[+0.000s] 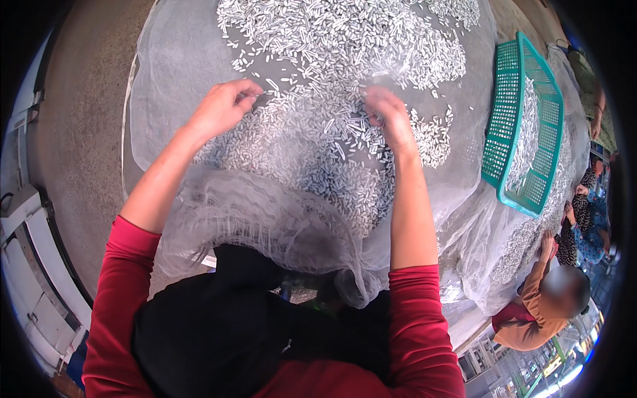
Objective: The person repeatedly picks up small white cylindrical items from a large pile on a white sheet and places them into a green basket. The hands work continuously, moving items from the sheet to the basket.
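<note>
Sorting pale pellets (345, 40), hands (222, 105) mid-mesh sheet (166, 60), edges clear

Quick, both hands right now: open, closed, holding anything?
Left hand: fingers curled shut, pinching at the small white pellets on the mesh sheet.
Right hand: fingers curled shut among the same pellets; contents cannot be told.

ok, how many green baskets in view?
1. The green basket lies tilted on the white mesh at right, partly filled with small white pieces. The left hand and right hand work the pile left of it. More may sit beyond the frame.
</note>
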`<state>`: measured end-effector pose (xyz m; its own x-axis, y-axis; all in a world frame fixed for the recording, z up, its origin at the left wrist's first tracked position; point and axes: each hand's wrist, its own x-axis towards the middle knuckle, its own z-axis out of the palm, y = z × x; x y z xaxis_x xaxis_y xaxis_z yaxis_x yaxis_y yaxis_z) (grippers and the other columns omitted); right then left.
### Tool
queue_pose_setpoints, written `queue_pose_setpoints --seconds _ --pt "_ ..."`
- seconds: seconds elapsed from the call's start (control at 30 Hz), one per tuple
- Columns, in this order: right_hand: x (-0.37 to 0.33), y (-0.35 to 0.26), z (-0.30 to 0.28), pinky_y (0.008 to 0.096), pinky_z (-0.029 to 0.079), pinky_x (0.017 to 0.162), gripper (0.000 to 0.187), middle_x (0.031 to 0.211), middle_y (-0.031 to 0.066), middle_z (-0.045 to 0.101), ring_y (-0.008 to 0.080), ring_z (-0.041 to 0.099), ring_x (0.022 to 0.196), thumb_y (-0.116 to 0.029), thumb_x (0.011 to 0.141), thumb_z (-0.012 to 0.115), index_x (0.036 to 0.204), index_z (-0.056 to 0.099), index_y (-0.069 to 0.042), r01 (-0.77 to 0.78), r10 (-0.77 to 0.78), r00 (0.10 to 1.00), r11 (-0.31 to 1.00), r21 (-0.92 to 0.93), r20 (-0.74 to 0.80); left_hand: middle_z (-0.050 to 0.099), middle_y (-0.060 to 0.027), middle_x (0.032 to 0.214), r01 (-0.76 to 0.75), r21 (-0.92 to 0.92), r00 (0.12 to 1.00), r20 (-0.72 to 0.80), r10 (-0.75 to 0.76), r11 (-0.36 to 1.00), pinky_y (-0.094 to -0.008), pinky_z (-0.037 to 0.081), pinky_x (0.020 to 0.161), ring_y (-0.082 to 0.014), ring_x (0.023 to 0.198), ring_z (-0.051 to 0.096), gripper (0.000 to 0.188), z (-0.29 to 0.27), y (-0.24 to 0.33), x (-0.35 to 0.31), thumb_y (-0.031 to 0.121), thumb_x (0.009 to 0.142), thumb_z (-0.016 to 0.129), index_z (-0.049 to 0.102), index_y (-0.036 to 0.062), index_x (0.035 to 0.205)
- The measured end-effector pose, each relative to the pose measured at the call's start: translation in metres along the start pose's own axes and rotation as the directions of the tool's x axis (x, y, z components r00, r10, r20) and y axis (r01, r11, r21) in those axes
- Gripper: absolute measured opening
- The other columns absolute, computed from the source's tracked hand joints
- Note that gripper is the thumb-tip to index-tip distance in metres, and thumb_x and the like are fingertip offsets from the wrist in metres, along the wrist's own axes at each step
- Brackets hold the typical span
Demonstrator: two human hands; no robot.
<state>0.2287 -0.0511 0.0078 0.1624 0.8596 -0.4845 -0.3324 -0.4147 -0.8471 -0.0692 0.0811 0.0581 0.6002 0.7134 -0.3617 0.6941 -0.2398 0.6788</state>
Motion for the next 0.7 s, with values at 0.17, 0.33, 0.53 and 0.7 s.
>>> queue_pose_setpoints --seconds 0.17,0.33,0.53,0.7 --pt "-0.007 0.011 0.006 0.0266 0.043 0.057 0.014 0.075 0.0012 0.06 0.0123 0.056 0.065 -0.015 0.078 0.07 0.091 0.068 -0.01 0.088 -0.101 0.995 0.897 -0.432 -0.006 0.068 -0.0148 0.097 0.031 0.035 0.999 0.027 -0.032 0.999 -0.0359 0.051 0.079 -0.0258 0.087 0.065 0.023 0.002 0.002 0.0 0.014 0.088 0.056 0.064 0.0053 0.107" --pt "-0.002 0.024 0.022 0.0321 0.049 0.073 0.018 0.09 0.0102 0.068 0.0252 0.064 0.083 -0.016 0.075 0.073 0.091 0.072 -0.008 0.25 -0.344 0.936 0.492 -0.834 0.078 0.068 -0.0143 0.097 0.0 0.043 0.999 0.035 -0.002 0.999 -0.0365 0.051 0.08 -0.0261 0.087 0.065 0.023 0.005 0.008 0.0 0.014 0.088 0.056 0.064 0.0056 0.108" --pt "-0.007 0.03 0.017 0.0306 0.048 0.076 0.018 0.089 0.0091 0.068 0.0227 0.064 0.084 -0.015 0.077 0.072 0.094 0.072 -0.009 0.236 -0.341 0.939 0.54 -0.808 0.046 0.068 -0.008 0.099 0.004 0.034 0.999 0.038 -0.006 0.999 -0.0334 0.049 0.079 -0.02 0.086 0.063 0.021 0.009 0.011 0.0 0.011 0.089 0.056 0.064 0.0044 0.107" --pt "-0.03 -0.007 -0.014 0.0293 0.048 0.08 0.016 0.092 0.0077 0.069 0.0158 0.063 0.087 -0.016 0.083 0.07 0.092 0.07 -0.003 0.275 -0.471 0.836 0.803 -0.528 -0.282 0.068 -0.0087 0.097 -0.001 0.057 0.998 0.056 -0.002 0.998 -0.0329 0.049 0.078 -0.0192 0.086 0.063 0.021 0.01 0.008 -0.002 0.009 0.088 0.056 0.064 0.0039 0.107"
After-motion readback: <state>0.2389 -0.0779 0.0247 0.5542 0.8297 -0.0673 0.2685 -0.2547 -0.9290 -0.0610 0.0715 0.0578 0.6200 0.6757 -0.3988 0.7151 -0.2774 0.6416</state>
